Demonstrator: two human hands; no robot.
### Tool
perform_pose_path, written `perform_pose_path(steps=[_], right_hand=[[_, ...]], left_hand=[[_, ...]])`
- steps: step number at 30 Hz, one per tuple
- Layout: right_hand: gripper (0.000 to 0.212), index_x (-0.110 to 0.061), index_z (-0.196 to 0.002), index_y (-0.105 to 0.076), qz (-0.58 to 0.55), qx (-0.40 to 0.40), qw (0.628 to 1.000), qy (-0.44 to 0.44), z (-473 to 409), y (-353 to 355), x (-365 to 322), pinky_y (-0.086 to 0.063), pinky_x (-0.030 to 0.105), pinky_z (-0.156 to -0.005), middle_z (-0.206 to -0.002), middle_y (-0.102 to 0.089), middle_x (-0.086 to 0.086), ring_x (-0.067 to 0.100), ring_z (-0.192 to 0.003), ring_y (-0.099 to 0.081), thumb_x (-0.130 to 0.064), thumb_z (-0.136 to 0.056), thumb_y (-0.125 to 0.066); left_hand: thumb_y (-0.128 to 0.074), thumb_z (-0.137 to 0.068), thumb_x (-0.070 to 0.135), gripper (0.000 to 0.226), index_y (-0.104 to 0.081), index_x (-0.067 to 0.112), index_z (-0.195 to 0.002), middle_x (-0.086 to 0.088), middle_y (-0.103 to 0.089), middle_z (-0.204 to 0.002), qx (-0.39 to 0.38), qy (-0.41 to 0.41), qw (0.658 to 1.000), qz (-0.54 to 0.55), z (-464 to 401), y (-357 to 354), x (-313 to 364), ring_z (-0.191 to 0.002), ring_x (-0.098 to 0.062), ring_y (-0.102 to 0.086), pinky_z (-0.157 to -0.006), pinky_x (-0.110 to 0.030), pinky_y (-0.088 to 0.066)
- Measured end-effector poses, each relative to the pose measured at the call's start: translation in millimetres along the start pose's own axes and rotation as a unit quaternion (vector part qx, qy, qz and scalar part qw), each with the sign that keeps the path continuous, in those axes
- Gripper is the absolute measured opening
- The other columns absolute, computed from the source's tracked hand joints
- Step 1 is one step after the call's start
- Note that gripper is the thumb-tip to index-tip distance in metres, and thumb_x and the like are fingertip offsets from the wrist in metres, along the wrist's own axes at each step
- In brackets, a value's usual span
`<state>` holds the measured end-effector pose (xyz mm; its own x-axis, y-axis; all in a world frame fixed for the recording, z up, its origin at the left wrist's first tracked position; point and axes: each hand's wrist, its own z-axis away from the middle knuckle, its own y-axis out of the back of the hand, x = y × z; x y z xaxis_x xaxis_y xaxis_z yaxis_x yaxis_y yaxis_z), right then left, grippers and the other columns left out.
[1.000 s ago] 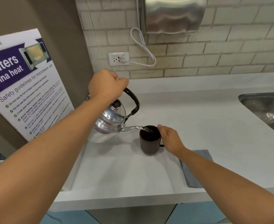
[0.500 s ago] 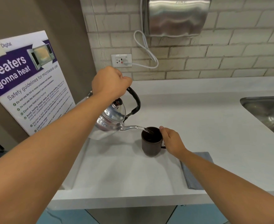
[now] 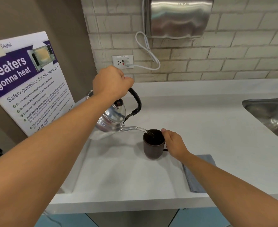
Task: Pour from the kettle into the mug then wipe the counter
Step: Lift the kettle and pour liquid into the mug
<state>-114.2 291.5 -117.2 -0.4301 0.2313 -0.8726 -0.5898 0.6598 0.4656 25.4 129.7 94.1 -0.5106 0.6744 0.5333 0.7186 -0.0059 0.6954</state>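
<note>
My left hand (image 3: pixel 112 83) is closed around the black handle of a shiny steel kettle (image 3: pixel 113 119), which hangs tilted to the right above the white counter (image 3: pixel 208 128). Its thin spout reaches over the rim of a dark brown mug (image 3: pixel 153 148), and a thin stream of water runs into it. The mug stands upright on the counter. My right hand (image 3: pixel 174 145) grips it at the handle side. A folded grey cloth (image 3: pixel 195 176) lies flat on the counter under my right forearm, partly hidden by it.
A steel sink (image 3: pixel 272 115) is set into the counter at the right. A microwave safety poster (image 3: pixel 25 82) leans against the left wall. On the brick wall are a socket with a white cable (image 3: pixel 123 62) and a steel dispenser (image 3: pixel 177 17). The counter's front edge is near me.
The kettle, mug and both hands keep the same pose while the water keeps running. Only my head has shifted slightly, so the scene sits a little lower and to the right in view.
</note>
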Motion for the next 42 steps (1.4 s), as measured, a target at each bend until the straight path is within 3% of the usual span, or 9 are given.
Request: perform_pose_path(steps=[16, 21, 23, 26, 31, 37, 42], right_hand=[[0.05, -0.015, -0.055, -0.033, 0.004, -0.005, 1.0, 0.008, 2, 1, -2, -0.033, 0.011, -0.046, -0.049, -0.04, -0.006, 0.002, -0.044, -0.041, -0.035, -0.1, -0.034], [0.05, -0.014, -0.056, -0.035, 0.0, -0.009, 1.0, 0.001, 2, 1, -2, -0.035, 0.01, -0.048, -0.051, -0.042, -0.005, 0.002, -0.045, -0.041, -0.037, -0.1, -0.033], [0.049, -0.014, -0.057, -0.036, -0.002, -0.01, 1.0, 0.0, 3, 1, -2, -0.035, 0.011, -0.048, -0.052, -0.042, -0.004, 0.002, -0.046, -0.04, -0.037, -0.101, -0.034], [0.049, -0.013, -0.058, -0.035, 0.002, -0.011, 1.0, 0.005, 2, 1, -2, -0.033, 0.014, -0.048, -0.054, -0.041, -0.003, 0.003, -0.047, -0.038, -0.036, -0.101, -0.034], [0.048, -0.014, -0.06, -0.036, 0.015, -0.017, 1.0, 0.0, 3, 2, -4, -0.034, 0.026, -0.055, -0.058, -0.043, 0.0, 0.009, -0.053, -0.038, -0.039, -0.101, -0.032], [0.049, -0.013, -0.061, -0.037, 0.02, -0.024, 0.999, -0.009, 4, 4, -9, -0.034, 0.028, -0.058, -0.06, -0.042, 0.002, 0.01, -0.055, -0.038, -0.044, -0.099, -0.032], [0.055, -0.009, -0.062, -0.043, 0.075, -0.02, 0.996, -0.044, 1, 13, -19, -0.038, 0.032, -0.061, -0.062, -0.05, 0.007, 0.018, -0.059, -0.045, -0.051, -0.096, -0.034]], left_hand=[[-0.056, -0.067, 0.02, 0.024, -0.056, 0.0, -0.053, -0.008, -0.039, -0.049, 0.003, 0.008, 0.999, 0.049, 3, -14, -7, -0.05, -0.021, -0.036, -0.052, -0.029, -0.034], [-0.056, -0.065, 0.021, 0.027, -0.042, 0.012, -0.043, -0.002, -0.033, -0.044, 0.006, 0.039, 0.995, 0.094, 4, -18, -20, -0.047, -0.019, -0.034, -0.051, -0.028, -0.032], [-0.055, -0.063, 0.021, 0.033, -0.035, 0.016, -0.038, 0.007, -0.028, -0.035, 0.01, 0.06, 0.99, 0.124, 5, -20, -27, -0.04, -0.013, -0.027, -0.05, -0.026, -0.029], [-0.057, -0.063, 0.022, 0.042, -0.026, 0.018, -0.034, 0.007, -0.019, -0.027, 0.014, 0.093, 0.982, 0.167, 5, -22, -36, -0.031, -0.011, -0.018, -0.051, -0.026, -0.027], [-0.059, -0.062, 0.022, 0.038, -0.03, 0.02, -0.038, 0.006, -0.023, -0.038, 0.023, 0.148, 0.962, 0.229, 2, -24, -48, -0.04, -0.014, -0.02, -0.05, -0.026, -0.025], [-0.062, -0.067, 0.021, 0.033, -0.037, 0.018, -0.046, 0.001, -0.027, -0.046, 0.031, 0.2, 0.937, 0.286, -4, -23, -56, -0.036, -0.01, -0.018, -0.039, -0.02, -0.017], [-0.064, -0.065, 0.023, 0.026, -0.044, 0.017, -0.05, -0.004, -0.042, -0.059, 0.042, 0.242, 0.907, 0.342, -15, -14, -67, -0.046, -0.014, -0.026, -0.046, -0.025, -0.02]])
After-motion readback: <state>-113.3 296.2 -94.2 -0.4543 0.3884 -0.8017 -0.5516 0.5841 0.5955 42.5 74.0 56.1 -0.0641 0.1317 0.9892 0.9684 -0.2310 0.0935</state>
